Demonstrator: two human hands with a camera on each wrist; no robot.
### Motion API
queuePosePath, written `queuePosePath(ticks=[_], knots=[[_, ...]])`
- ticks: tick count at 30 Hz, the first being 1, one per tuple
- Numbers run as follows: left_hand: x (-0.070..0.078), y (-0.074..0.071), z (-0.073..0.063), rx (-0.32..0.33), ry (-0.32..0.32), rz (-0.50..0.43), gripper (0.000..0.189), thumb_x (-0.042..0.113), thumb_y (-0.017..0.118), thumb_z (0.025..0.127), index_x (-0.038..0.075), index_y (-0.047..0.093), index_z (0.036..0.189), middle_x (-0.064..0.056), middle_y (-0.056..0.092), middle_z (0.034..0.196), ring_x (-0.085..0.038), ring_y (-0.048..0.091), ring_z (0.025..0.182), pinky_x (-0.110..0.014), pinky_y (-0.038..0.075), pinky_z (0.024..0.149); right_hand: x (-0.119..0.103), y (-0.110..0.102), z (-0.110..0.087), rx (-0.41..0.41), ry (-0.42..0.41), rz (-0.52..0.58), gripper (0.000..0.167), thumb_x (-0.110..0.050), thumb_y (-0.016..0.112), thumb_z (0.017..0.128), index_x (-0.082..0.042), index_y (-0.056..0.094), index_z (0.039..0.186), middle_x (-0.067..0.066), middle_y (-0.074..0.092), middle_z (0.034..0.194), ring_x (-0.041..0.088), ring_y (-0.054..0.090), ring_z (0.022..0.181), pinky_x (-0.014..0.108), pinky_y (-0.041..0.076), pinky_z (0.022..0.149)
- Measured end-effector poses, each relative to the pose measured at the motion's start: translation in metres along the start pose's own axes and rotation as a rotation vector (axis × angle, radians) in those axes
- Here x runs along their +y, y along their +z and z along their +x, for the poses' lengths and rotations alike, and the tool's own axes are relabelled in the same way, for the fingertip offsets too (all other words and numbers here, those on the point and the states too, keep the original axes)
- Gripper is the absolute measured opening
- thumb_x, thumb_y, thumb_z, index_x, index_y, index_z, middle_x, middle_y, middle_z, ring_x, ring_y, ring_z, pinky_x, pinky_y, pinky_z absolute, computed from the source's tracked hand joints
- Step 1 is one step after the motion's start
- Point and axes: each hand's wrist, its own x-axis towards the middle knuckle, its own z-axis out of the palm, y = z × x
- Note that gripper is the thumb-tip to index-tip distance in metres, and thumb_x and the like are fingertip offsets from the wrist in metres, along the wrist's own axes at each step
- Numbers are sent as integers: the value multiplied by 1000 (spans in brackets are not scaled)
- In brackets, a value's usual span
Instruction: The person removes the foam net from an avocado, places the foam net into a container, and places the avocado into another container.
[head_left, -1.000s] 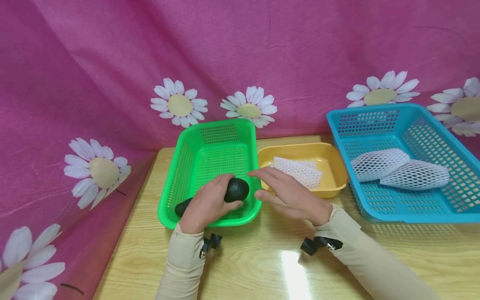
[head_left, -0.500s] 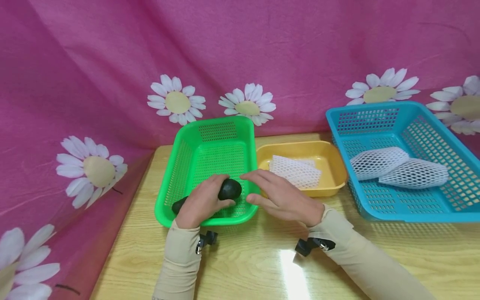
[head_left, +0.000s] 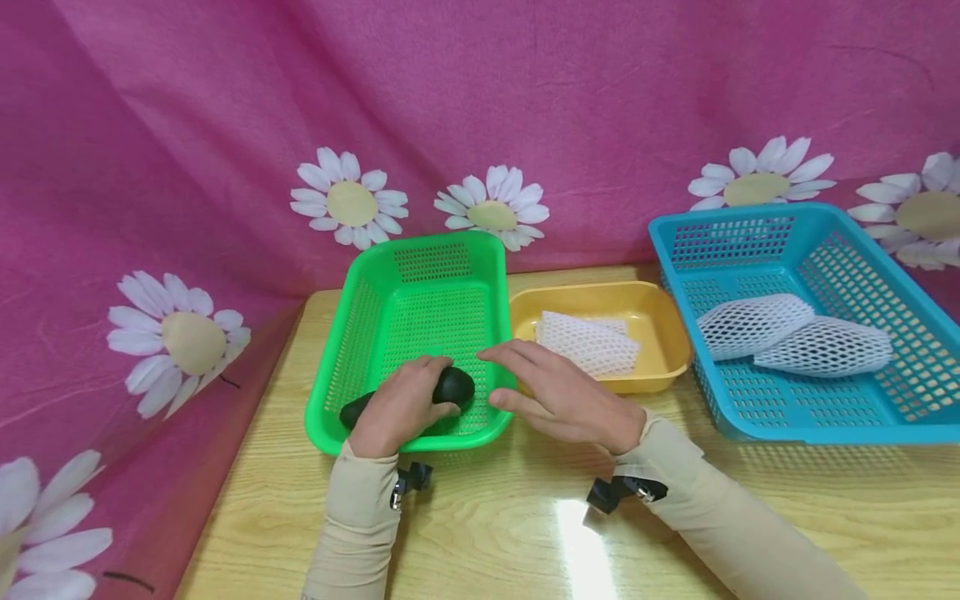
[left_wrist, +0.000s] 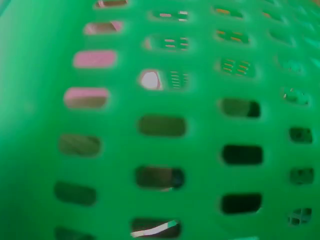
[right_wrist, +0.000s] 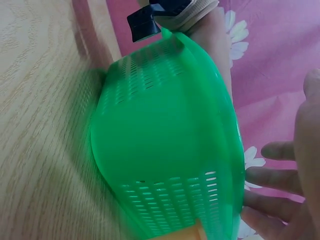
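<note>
Magenta cloth (head_left: 585, 100) behind — dark fruit (head_left: 454, 387) gripped, jutting rightward from left hand (head_left: 400, 408).

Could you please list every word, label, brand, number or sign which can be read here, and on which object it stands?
None can be read: no lettering shows on the green basket, yellow tray, blue basket, white nets, dark fruit or flowered cloth.
Too blurred: a faint mark on the left sleeve, at the picture's bottom edge; I cannot tell whether it is print.
</note>
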Motion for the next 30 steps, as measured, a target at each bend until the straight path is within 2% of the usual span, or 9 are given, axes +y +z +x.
queuePosePath(ticks=[6, 16, 21, 30], knots=[[0, -3, -1, 108, 11, 41, 53, 21, 83, 88, 0, 64, 132, -19, 68, 131, -39, 64, 124, -52, 53, 107, 2, 1, 1, 5, -16, -19, 68, -60, 35, 106, -8, 52, 146, 7, 61, 142, 23, 59, 135, 42, 50, 115], [5, -8, -4, 171, 65, 40, 56, 29, 83, 88, -1, 64, 132, -18, 67, 133, -38, 61, 128, -50, 52, 110, 2, -3, -1, -4, 12, 3, 57, -50, 48, 107, -10, 52, 147, 4, 60, 143, 21, 59, 133, 42, 51, 113], [8, -12, -6, 179, 80, 46, 56, 31, 83, 89, 1, 65, 132, -16, 68, 134, -36, 63, 128, -48, 53, 109, 2, -5, -2, 2, 16, -15, 57, -50, 49, 106, -11, 52, 148, 6, 59, 145, 23, 58, 136, 44, 49, 115], [15, -18, -8, 154, 89, 28, 54, 33, 80, 91, 4, 65, 134, -14, 69, 133, -33, 65, 125, -47, 55, 107, 4, -9, -4, 5, 48, -6, 57, -48, 50, 106, -11, 50, 149, 9, 58, 148, 27, 56, 139, 48, 47, 117]])
